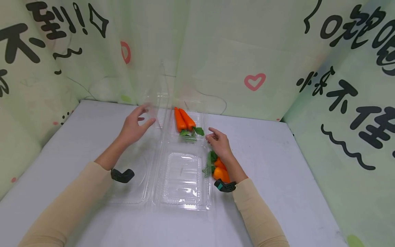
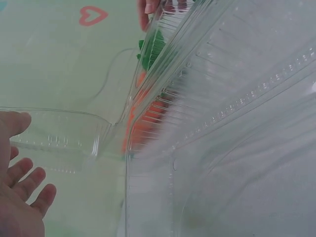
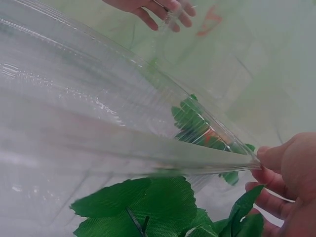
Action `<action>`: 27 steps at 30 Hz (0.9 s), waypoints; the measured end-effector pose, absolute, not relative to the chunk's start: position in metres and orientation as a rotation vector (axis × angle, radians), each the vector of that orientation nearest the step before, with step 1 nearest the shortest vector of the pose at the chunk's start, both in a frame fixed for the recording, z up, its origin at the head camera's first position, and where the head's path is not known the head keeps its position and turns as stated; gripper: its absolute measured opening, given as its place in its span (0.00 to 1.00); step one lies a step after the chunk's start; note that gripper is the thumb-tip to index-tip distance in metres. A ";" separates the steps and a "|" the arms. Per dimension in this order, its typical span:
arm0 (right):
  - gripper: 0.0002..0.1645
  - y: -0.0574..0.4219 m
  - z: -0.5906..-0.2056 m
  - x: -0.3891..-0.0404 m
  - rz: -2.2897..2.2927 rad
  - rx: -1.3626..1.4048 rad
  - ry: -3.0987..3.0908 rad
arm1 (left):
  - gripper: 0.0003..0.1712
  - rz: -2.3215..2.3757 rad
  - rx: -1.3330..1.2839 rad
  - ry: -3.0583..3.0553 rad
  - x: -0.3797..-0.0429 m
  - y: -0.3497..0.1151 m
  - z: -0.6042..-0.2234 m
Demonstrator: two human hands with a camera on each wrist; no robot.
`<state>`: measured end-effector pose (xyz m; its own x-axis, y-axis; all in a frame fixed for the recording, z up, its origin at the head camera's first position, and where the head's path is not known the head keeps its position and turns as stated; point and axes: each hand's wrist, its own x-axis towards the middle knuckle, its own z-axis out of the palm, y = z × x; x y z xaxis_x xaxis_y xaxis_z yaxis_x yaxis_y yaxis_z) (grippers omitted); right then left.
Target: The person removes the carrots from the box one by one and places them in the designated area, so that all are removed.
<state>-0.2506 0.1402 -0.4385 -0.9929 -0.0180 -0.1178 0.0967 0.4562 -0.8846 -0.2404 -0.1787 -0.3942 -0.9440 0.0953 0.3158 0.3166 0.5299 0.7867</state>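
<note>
Two orange carrots with green leaves lie in the far clear plastic container, whose lid stands raised. Beside that lid is my left hand, thumb and fingers spread apart; the left wrist view shows its fingers overlapping the lid's edge. My right hand pinches a clear container's corner between thumb and fingertips, close to where the two containers meet. The near clear container has nothing in it. Under my right wrist lie more orange carrots with green leaves, partly hidden by the arm.
The near container's lid lies flat to its left on the white table. Pale green curtains with black lettering and pink hearts enclose the table at the back and sides. Each wrist wears a dark band.
</note>
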 end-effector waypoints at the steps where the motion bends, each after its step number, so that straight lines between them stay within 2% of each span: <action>1: 0.29 0.140 -0.439 -0.251 -1.582 0.071 2.584 | 0.34 -1.375 -0.344 -2.533 -0.240 -0.179 -0.394; 27: 0.30 0.140 -0.437 -0.249 -1.574 0.072 2.577 | 0.36 -1.387 -0.292 -2.498 -0.233 -0.199 -0.389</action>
